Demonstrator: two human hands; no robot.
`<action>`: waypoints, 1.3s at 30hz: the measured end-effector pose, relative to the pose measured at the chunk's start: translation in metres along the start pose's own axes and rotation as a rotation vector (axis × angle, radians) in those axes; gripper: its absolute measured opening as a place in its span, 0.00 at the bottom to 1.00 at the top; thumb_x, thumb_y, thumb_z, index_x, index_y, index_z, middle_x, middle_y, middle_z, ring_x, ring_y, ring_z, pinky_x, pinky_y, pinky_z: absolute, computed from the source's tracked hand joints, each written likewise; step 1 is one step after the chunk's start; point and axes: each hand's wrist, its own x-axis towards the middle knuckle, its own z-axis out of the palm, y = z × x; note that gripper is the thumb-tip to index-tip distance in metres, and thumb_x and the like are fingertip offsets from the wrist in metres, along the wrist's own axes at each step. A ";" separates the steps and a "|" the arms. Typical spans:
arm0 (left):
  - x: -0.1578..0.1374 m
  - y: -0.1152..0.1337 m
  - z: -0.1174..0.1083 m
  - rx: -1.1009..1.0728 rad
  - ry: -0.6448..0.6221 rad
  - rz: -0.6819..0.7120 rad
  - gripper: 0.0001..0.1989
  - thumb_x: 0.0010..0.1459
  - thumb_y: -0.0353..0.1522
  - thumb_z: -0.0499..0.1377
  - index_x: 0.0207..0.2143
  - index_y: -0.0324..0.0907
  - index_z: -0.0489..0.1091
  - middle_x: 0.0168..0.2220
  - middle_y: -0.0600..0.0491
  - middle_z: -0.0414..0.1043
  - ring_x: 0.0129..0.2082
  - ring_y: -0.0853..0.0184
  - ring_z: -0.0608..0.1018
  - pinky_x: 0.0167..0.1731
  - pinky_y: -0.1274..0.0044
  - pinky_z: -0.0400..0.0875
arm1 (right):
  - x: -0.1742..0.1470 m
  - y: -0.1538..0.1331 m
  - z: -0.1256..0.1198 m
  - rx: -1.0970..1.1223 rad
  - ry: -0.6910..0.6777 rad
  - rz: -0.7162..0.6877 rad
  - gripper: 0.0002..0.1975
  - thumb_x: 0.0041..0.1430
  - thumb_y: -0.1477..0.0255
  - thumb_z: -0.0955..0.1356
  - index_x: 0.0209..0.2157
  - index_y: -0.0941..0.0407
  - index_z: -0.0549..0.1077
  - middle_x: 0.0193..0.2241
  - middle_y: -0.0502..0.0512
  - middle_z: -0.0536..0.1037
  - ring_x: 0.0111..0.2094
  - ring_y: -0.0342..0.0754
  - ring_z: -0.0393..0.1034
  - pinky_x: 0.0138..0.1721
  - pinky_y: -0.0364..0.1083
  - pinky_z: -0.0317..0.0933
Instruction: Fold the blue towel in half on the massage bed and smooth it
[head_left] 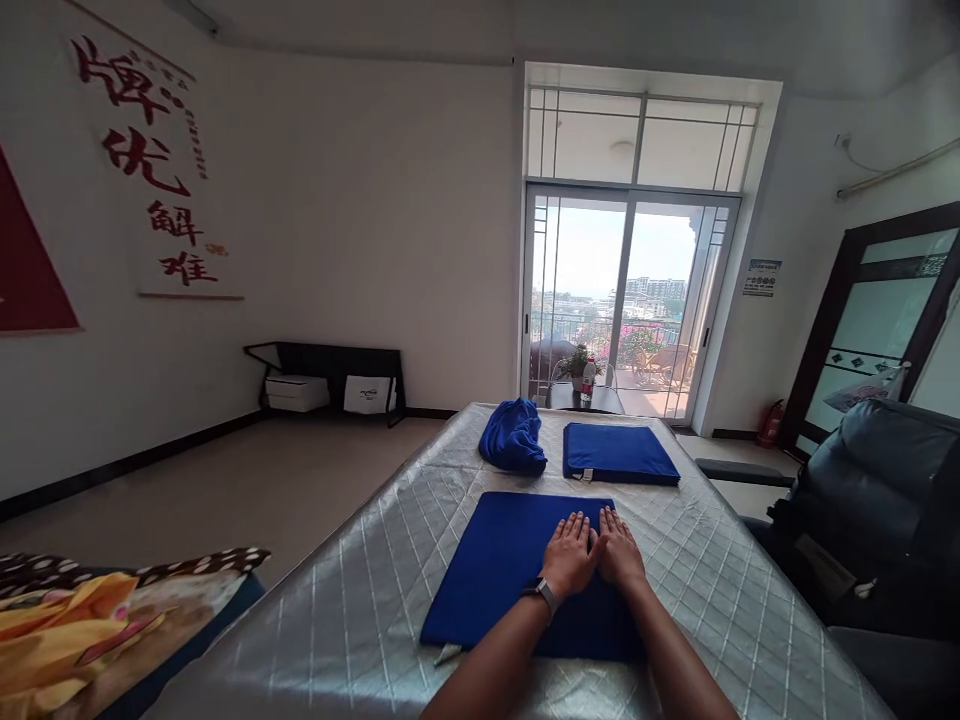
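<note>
A flat, folded blue cloth point(487, 570) lies on the silver quilted table cover point(360, 590), with a small white tag at its near left corner. My left hand point(571, 553), with a watch on the wrist, rests palm down on the right part of this cloth, fingers stretched out. Beside it my right hand point(619, 545) lies flat along the cloth's right edge, the thumbs meeting. Beyond them are a neatly folded blue cloth stack point(621, 453) with a pale tag and a crumpled blue cloth point(513, 437) to its left.
Right of the table stands a black leather chair point(885, 490). Patterned bedding point(112, 630) is at the lower left. Past the far edge, a small dark table point(585, 399) holds a plant and a bottle point(588, 381) before sliding glass doors. A black bench point(337, 365) stands by the wall.
</note>
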 end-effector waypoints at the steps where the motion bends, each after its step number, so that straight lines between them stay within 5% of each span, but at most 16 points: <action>1: -0.003 -0.004 -0.001 0.002 -0.005 -0.016 0.36 0.69 0.49 0.33 0.69 0.40 0.54 0.70 0.44 0.54 0.71 0.57 0.53 0.68 0.60 0.49 | 0.000 0.000 0.000 0.000 0.001 0.006 0.34 0.69 0.62 0.50 0.70 0.65 0.47 0.72 0.59 0.45 0.72 0.48 0.35 0.69 0.48 0.32; 9: -0.053 -0.105 -0.054 0.136 -0.020 -0.328 0.45 0.66 0.55 0.30 0.70 0.32 0.51 0.71 0.40 0.48 0.71 0.54 0.50 0.68 0.62 0.45 | 0.005 -0.001 0.003 0.024 0.011 0.047 0.35 0.68 0.60 0.50 0.70 0.64 0.47 0.72 0.58 0.45 0.72 0.48 0.36 0.69 0.49 0.31; 14: -0.082 -0.154 -0.067 0.198 -0.004 -0.423 0.46 0.66 0.55 0.28 0.70 0.29 0.49 0.71 0.38 0.44 0.71 0.55 0.51 0.68 0.63 0.46 | 0.008 0.001 0.007 0.030 0.016 0.057 0.35 0.68 0.60 0.50 0.70 0.64 0.47 0.72 0.58 0.44 0.72 0.48 0.35 0.69 0.49 0.31; 29: -0.085 -0.155 -0.063 0.189 0.089 -0.421 0.46 0.66 0.56 0.31 0.68 0.29 0.53 0.70 0.37 0.50 0.70 0.55 0.55 0.67 0.64 0.49 | -0.015 -0.020 -0.013 -0.151 0.126 -0.016 0.31 0.68 0.69 0.51 0.69 0.65 0.51 0.70 0.62 0.49 0.72 0.50 0.36 0.69 0.52 0.28; 39: -0.083 -0.159 -0.057 0.205 0.080 -0.435 0.44 0.67 0.55 0.33 0.69 0.30 0.52 0.71 0.38 0.47 0.70 0.56 0.54 0.67 0.65 0.47 | -0.055 -0.012 0.006 -0.051 0.024 0.040 0.35 0.69 0.60 0.49 0.70 0.65 0.47 0.71 0.60 0.46 0.72 0.50 0.37 0.69 0.52 0.34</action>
